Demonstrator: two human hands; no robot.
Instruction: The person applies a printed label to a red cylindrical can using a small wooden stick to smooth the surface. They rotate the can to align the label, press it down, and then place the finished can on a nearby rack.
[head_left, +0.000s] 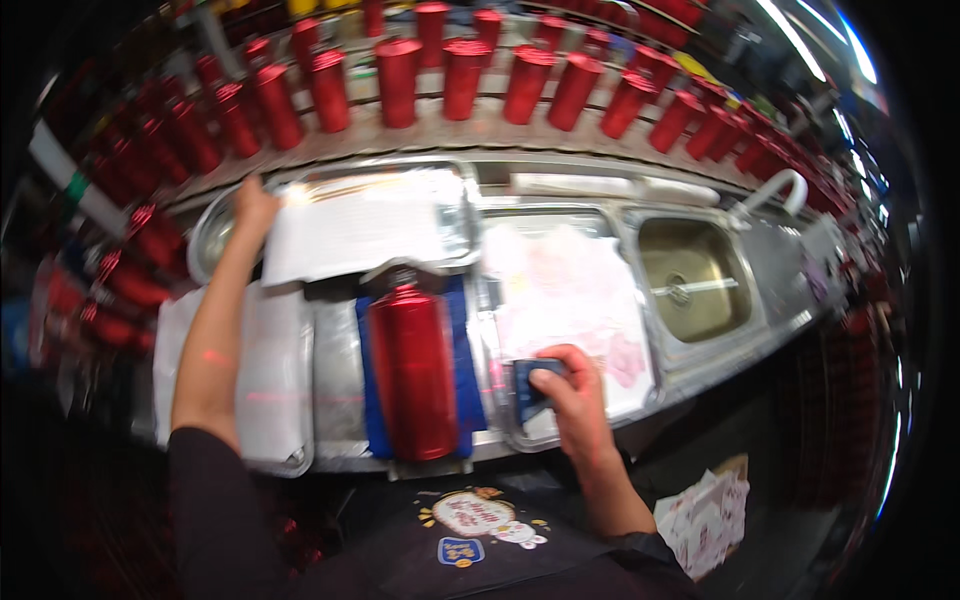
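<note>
A red glossy metal bottle or cylinder (414, 375) lies lengthwise in front of me on a blue cloth (469, 360). Its narrow neck points away, at a grey notched support (401, 266). My right hand (574, 390) grips a small dark blue block (529, 390), perhaps a sponge or sanding pad, over the near left part of a tray lined with pink-stained white paper (562, 300). My left hand (255, 206) reaches far left, between a round metal bowl (210, 232) and a steel tray (457, 217) with white paper. Blur hides what its fingers hold.
Upright red cylinders (397, 82) line a curved conveyor (435, 139) along the back. At right sit a steel sink (694, 277) and a white faucet (787, 187). A paper-covered tray (274, 375) lies at left. Stained papers (705, 517) fill a container below right.
</note>
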